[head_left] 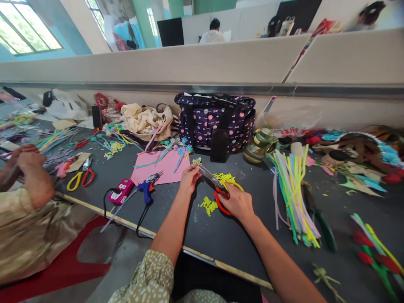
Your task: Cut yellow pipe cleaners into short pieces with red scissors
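Note:
My right hand (pixel 238 200) is closed around the red and yellow handles of a pair of scissors (pixel 211 176), whose blades point up and left. The blade tips reach the fingertips of my left hand (pixel 190 177), which is pinched shut. A small yellow-green piece (pixel 197 161) shows at those fingertips; its exact kind is too small to make out. Beneath and beside the scissors lie two loose piles of short yellow cut pieces, a near pile (pixel 208 206) and a far pile (pixel 225 177) partly hidden by the scissors.
A pink sheet (pixel 164 167) and blue glue gun (pixel 146 191) lie left. Behind stand a patterned bag (pixel 217 120), a dark phone (pixel 219 145) and a jar (pixel 260 145). Right is a bundle of coloured fuzzy stems (pixel 295 198). A co-worker's hands (pixel 30 162) rest far left.

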A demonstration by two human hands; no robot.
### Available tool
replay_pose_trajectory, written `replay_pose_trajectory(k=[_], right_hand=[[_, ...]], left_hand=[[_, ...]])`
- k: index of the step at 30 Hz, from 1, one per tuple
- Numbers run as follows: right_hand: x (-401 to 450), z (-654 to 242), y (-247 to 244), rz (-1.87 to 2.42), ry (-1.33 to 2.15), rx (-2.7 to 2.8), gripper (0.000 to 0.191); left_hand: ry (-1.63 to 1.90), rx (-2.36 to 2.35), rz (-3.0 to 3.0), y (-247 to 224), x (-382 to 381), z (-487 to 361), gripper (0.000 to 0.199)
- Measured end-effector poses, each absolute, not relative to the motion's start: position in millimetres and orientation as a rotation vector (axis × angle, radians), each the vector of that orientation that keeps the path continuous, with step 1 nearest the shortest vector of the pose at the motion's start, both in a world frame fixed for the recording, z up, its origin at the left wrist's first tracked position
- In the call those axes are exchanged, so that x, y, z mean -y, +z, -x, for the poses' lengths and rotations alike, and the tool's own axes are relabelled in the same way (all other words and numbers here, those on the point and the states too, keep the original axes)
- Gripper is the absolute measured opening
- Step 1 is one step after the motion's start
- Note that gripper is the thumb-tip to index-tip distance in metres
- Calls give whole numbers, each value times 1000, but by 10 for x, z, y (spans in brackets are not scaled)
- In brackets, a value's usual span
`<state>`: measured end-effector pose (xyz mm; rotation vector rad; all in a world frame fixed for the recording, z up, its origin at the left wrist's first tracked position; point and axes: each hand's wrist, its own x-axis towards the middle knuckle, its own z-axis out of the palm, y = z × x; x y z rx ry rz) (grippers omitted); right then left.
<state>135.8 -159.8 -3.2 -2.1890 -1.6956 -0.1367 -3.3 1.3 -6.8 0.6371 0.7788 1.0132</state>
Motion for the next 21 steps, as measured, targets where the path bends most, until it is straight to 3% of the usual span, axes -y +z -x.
replay_pose_trajectory(k=[21], right_hand=[[1602, -1397, -84, 2102, -172, 1727, 43]], left_hand=[[970, -755, -630, -28, 11, 19, 32]])
